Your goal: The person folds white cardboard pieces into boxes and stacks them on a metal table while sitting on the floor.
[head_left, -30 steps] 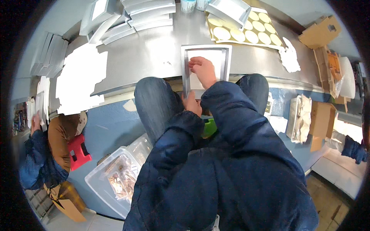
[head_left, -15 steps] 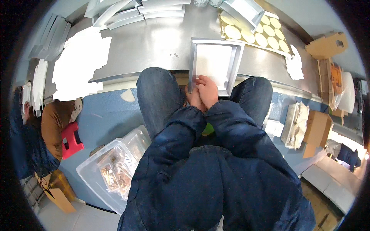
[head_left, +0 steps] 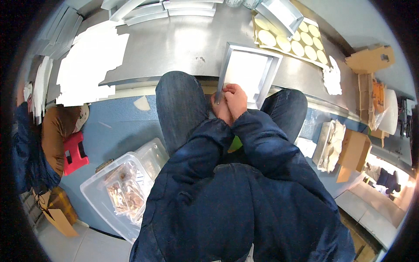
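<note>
A shallow open grey box with a white inside is held over my lap, its far end over the edge of the metal table. My left hand is closed at the box's near left corner, on the outer side; its fingertips are partly hidden. My right hand lies across the left one, with bent fingers pressed at the inside of that same corner. Both hands are touching each other.
On the metal table lie white card sheets at left, stacked grey boxes at back, and round-sticker sheets under another grey box. A clear bin of packets stands lower left. Another person sits at far left.
The grey box has turned slightly clockwise, its far end shifting right. My hands stay at its near left corner, with small finger movement. The whole view has shifted a little.
</note>
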A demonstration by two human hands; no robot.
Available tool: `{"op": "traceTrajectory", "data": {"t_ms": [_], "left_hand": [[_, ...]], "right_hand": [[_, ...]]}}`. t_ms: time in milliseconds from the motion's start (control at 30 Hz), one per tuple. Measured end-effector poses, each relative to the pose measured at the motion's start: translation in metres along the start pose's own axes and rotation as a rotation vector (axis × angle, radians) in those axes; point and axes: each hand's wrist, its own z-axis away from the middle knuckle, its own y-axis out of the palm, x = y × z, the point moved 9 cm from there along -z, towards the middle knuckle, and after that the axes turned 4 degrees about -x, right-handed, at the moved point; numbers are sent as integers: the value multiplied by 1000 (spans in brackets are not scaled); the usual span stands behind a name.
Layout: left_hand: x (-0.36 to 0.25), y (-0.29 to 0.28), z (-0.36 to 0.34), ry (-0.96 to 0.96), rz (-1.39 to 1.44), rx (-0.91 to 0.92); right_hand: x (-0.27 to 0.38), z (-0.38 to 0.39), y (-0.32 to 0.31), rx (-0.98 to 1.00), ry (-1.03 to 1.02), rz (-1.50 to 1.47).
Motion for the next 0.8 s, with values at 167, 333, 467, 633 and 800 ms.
{"op": "traceTrajectory", "data": {"t_ms": [167,333,467,633,800], "left_hand": [[-5,17,8,-40,122,99],[15,-12,-18,2,158,45],[5,3,3,-53,25,45],[10,-5,10,-196,35,8],[-9,-5,23,-273,-95,-23]], "right_hand": [[-9,-6,-4,-28,-53,37],[17,-3,6,42,-64,207],[14,-7,-7,-29,-55,295],[12,-13,4,180,-153,307],[19,-19,10,281,-202,453]]}}
